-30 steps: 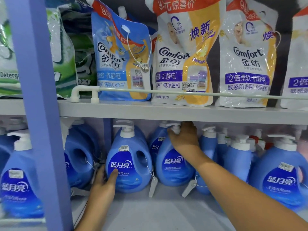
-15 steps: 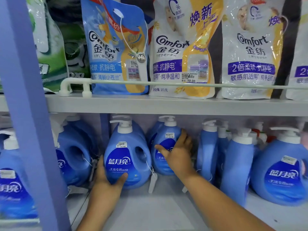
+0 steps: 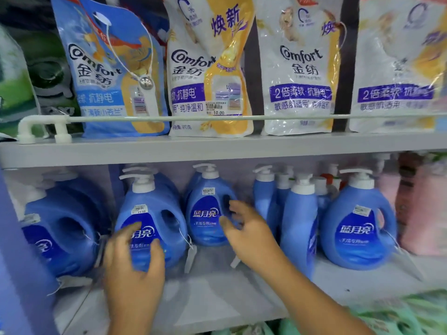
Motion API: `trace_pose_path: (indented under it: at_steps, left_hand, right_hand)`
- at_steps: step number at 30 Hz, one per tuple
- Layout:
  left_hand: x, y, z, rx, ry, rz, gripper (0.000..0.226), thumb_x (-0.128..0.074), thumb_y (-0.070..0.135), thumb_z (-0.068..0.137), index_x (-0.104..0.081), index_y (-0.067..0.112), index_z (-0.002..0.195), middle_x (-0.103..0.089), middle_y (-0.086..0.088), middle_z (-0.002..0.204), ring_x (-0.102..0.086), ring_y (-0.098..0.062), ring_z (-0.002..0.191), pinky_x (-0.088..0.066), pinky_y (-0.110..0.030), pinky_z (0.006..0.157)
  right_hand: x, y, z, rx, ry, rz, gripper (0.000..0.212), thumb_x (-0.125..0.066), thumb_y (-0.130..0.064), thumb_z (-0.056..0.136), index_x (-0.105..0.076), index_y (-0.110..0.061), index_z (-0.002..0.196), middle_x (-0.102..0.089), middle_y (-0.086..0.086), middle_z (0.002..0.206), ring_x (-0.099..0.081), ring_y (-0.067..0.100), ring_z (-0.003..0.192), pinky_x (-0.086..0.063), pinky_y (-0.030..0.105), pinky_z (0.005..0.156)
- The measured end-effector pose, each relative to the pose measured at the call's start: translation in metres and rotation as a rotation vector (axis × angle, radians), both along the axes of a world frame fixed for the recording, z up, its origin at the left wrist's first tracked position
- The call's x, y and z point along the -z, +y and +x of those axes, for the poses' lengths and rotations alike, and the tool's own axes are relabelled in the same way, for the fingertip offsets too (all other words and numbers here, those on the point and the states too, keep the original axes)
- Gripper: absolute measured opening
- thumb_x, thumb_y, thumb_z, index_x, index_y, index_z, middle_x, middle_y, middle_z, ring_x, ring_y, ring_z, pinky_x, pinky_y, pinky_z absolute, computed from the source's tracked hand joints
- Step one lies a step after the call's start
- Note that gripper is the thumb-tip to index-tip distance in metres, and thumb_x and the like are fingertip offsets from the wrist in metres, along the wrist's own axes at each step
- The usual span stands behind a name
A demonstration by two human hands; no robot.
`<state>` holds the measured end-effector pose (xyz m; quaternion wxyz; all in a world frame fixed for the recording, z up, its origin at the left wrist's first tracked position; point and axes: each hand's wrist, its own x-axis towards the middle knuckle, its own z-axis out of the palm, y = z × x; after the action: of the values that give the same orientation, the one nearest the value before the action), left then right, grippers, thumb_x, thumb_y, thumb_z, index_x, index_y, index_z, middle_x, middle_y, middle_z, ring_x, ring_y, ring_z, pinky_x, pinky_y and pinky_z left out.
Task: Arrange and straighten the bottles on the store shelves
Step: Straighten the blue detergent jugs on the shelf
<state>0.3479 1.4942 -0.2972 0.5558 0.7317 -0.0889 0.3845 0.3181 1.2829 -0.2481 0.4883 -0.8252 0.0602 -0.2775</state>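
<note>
Blue pump bottles of detergent stand in a row on the lower shelf (image 3: 217, 298). My left hand (image 3: 135, 264) wraps the lower front of one bottle (image 3: 150, 209), with fingers over its label and the thumb on the right. To its right stands a second bottle (image 3: 205, 211) with its label facing out. My right hand (image 3: 246, 230) hovers at that bottle's right side by the handle hole, fingers apart and blurred. At the far left a bottle (image 3: 60, 233) is turned partly sideways. Narrow blue bottles (image 3: 300, 226) and a large one (image 3: 358, 226) stand on the right.
The upper shelf (image 3: 217, 151) holds Comfort refill pouches (image 3: 116, 68) behind a white rail (image 3: 169, 118). A blue upright post (image 3: 14, 262) stands at the left edge. Pink bottles (image 3: 420, 213) fill the far right. Green packs (image 3: 399, 315) lie below.
My right hand went from the second bottle's pump down to its front, then came off to its right side. My left hand slid up over the first bottle's label.
</note>
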Motion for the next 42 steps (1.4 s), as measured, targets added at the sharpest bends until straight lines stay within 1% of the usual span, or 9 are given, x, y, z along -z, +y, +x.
trace_pose_path:
  at_steps: [2,6,9,14,19,26,31,37,42]
  left_hand:
    - [-0.005,-0.043,-0.018,0.254,0.057,-0.046,0.017,-0.073,0.033,0.09,-0.068,0.037,0.106,-0.07,0.023,0.108,-0.067,-0.002,0.1,-0.049,-0.013,0.087]
    - [-0.014,-0.13,-0.026,0.473,0.185,0.031,0.022,-0.075,0.009,0.092,-0.07,0.03,0.094,-0.074,0.013,0.092,-0.068,0.003,0.083,-0.048,-0.006,0.072]
    - [-0.02,-0.174,-0.014,0.463,0.264,0.111,0.018,-0.079,0.02,0.09,-0.066,0.021,0.102,-0.071,0.007,0.098,-0.067,-0.003,0.083,-0.051,-0.013,0.074]
    - [-0.021,-0.199,0.005,0.334,0.408,0.322,0.035,-0.063,0.047,0.098,-0.059,0.012,0.09,-0.067,-0.006,0.089,-0.062,-0.027,0.088,-0.045,-0.037,0.075]
    - [-0.02,-0.159,-0.02,0.363,0.394,0.2,0.033,-0.066,0.035,0.098,-0.052,0.019,0.074,-0.058,0.001,0.068,-0.053,-0.009,0.066,-0.041,-0.022,0.064]
    - [-0.025,-0.061,-0.105,0.329,0.381,0.116,0.019,-0.071,0.027,0.093,-0.067,0.033,0.076,-0.074,0.001,0.071,-0.063,-0.005,0.063,-0.044,-0.01,0.061]
    - [-0.016,-0.028,-0.134,0.037,0.245,0.111,0.033,-0.087,0.03,0.082,-0.067,0.018,0.059,-0.067,0.0,0.054,-0.063,-0.015,0.063,-0.045,-0.014,0.059]
    - [-0.013,-0.035,-0.133,-0.226,0.1,0.184,0.039,-0.054,0.065,0.066,-0.031,0.034,0.057,-0.032,0.006,0.043,-0.036,-0.018,0.044,-0.03,-0.023,0.05]
    - [-0.002,-0.051,-0.101,-0.326,0.113,0.397,0.032,-0.082,0.043,0.08,-0.069,0.015,0.077,-0.058,0.0,0.061,-0.056,-0.037,0.063,-0.045,-0.037,0.052]
  right_hand:
    - [0.003,-0.021,-0.056,0.073,-0.304,0.099,0.016,-0.061,-0.045,0.09,-0.069,-0.046,0.104,-0.074,-0.018,0.108,-0.07,0.001,0.097,-0.055,0.014,0.076]
    - [-0.008,-0.088,-0.106,0.339,-0.488,0.139,0.006,-0.067,-0.033,0.091,-0.067,-0.038,0.095,-0.072,-0.018,0.095,-0.067,-0.002,0.084,-0.046,0.003,0.067]
    - [-0.012,-0.124,-0.095,0.178,-0.202,0.103,0.023,-0.073,-0.023,0.091,-0.063,-0.04,0.103,-0.069,-0.02,0.102,-0.064,-0.011,0.094,-0.05,0.01,0.076]
    - [-0.012,-0.143,-0.074,-0.099,0.084,0.073,0.074,-0.078,-0.051,0.082,-0.033,-0.05,0.141,-0.063,-0.021,0.121,-0.063,-0.008,0.103,-0.049,0.012,0.078]
    - [-0.015,-0.156,-0.073,-0.166,0.197,0.013,0.107,-0.073,-0.078,0.06,-0.013,-0.064,0.148,-0.053,-0.038,0.126,-0.058,-0.013,0.106,-0.048,0.015,0.079]
    - [0.006,-0.121,-0.067,0.038,0.106,-0.228,0.149,-0.052,-0.104,0.038,0.001,-0.036,0.16,-0.034,-0.003,0.16,-0.037,0.022,0.144,-0.042,0.039,0.109]
    - [0.027,-0.071,-0.055,0.109,0.011,-0.309,0.139,-0.07,-0.085,0.053,0.008,-0.038,0.158,-0.037,0.0,0.16,-0.039,0.026,0.141,-0.041,0.043,0.108]
    - [0.056,-0.038,-0.027,-0.01,-0.078,-0.374,0.128,-0.082,-0.049,0.08,0.019,-0.042,0.157,-0.028,-0.001,0.165,-0.03,0.021,0.146,-0.033,0.037,0.116]
    - [0.069,-0.02,-0.011,-0.124,-0.132,-0.339,0.078,-0.08,-0.028,0.087,-0.039,-0.026,0.153,-0.047,-0.011,0.139,-0.044,0.015,0.135,-0.04,0.017,0.108]
